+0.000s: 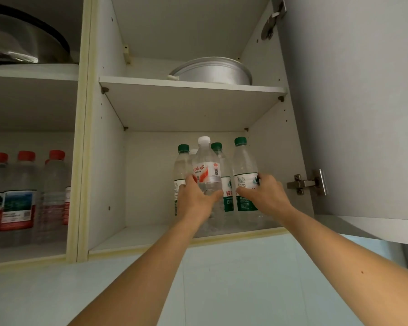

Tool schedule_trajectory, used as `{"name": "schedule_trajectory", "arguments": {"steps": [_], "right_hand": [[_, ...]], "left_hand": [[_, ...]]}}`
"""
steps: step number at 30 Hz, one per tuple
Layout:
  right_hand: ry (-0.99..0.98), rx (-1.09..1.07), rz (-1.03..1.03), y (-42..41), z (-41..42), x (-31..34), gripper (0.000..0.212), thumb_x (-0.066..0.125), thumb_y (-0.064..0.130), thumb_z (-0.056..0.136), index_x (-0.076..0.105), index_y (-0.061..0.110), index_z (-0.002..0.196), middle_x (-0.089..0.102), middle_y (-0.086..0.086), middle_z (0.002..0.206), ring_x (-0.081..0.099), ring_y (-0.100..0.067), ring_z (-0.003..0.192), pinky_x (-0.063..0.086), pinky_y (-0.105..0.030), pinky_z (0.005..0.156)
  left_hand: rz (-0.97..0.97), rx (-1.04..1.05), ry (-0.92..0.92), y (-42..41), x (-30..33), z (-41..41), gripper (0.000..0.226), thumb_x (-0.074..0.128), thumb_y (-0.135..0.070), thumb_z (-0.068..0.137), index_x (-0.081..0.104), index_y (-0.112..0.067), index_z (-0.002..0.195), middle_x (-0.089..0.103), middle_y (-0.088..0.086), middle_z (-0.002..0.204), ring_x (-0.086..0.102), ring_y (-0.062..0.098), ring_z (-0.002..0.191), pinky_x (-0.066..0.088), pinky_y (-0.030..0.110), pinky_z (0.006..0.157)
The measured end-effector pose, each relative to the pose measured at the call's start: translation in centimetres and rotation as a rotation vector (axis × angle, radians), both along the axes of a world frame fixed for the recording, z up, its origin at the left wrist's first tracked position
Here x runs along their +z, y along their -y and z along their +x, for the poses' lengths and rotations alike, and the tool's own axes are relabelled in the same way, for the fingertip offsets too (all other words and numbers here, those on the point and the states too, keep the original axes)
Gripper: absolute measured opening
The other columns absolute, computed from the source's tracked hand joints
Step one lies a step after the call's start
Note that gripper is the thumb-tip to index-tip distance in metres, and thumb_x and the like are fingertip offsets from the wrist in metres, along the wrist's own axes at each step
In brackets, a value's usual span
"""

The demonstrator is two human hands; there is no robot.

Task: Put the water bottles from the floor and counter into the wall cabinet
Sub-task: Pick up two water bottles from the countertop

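The left hand [196, 198] grips the white-cap bottle [206, 170] and the right hand [262, 191] grips a green-cap bottle [244, 175], both low in the cabinet [108, 161], so one bump could tip the packed bottles.

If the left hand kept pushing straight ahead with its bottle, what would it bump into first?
Probably the white-capped bottle just behind the one the left hand holds, then the cabinet's back wall. Depth is hard to judge here.
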State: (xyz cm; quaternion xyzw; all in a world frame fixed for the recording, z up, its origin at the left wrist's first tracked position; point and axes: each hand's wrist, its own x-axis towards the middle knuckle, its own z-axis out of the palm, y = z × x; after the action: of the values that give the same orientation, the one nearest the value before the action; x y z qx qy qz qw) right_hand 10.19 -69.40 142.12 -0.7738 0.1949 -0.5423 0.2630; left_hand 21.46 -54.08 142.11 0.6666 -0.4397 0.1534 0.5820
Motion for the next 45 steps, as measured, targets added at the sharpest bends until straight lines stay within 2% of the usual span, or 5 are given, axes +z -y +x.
{"name": "schedule_trajectory", "arguments": {"steps": [17,25,34,38,45], "right_hand": [[0.01,-0.002,-0.016,3.7,0.0,-0.5,0.028,0.077,0.035,0.087,0.063,0.024,0.109,0.066,0.013,0.085,0.062,0.004,0.067,0.045,-0.01,0.046],[0.031,-0.017,0.02,4.5,0.6,-0.9,0.042,0.075,0.034,0.09,0.061,0.016,0.126,0.071,-0.002,0.112,0.068,-0.014,0.088,0.051,-0.018,0.06],[0.01,-0.04,0.007,3.6,0.2,-1.2,0.041,0.072,0.035,0.092,0.061,0.015,0.125,0.069,-0.001,0.108,0.063,-0.009,0.086,0.048,-0.016,0.061],[-0.052,-0.031,0.038,3.0,-1.0,-1.3,0.038,0.067,0.034,0.096,0.062,0.012,0.126,0.071,-0.005,0.118,0.064,-0.013,0.095,0.052,-0.024,0.072],[0.027,-0.158,-0.129,-1.4,-3.0,-2.9,0.041,0.058,0.032,0.102,0.058,0.008,0.134,0.067,-0.006,0.126,0.063,-0.021,0.114,0.056,-0.036,0.094]], "left_hand": [[0.034,0.15,0.042,5.0,-0.2,-1.2,0.076,0.075,-0.035,0.09,0.034,-0.01,0.148,0.046,0.016,0.14,0.053,0.032,0.124,0.047,0.043,0.105],[0.038,0.155,0.047,6.7,-0.2,-1.2,0.076,0.073,-0.035,0.091,0.034,-0.008,0.15,0.045,0.014,0.144,0.049,0.03,0.131,0.041,0.042,0.11],[0.131,0.128,0.038,6.7,0.5,-1.0,0.077,0.071,-0.036,0.092,0.031,-0.008,0.151,0.047,0.014,0.144,0.049,0.031,0.131,0.042,0.045,0.112],[0.211,0.076,0.069,5.3,0.7,-0.8,0.068,0.07,-0.037,0.093,0.038,-0.011,0.147,0.055,0.009,0.138,0.056,0.027,0.125,0.047,0.042,0.107],[0.038,-0.002,0.153,0.6,0.3,-2.3,0.028,0.065,-0.037,0.096,0.055,-0.02,0.117,0.063,-0.005,0.107,0.062,0.008,0.089,0.045,0.018,0.065]]}}
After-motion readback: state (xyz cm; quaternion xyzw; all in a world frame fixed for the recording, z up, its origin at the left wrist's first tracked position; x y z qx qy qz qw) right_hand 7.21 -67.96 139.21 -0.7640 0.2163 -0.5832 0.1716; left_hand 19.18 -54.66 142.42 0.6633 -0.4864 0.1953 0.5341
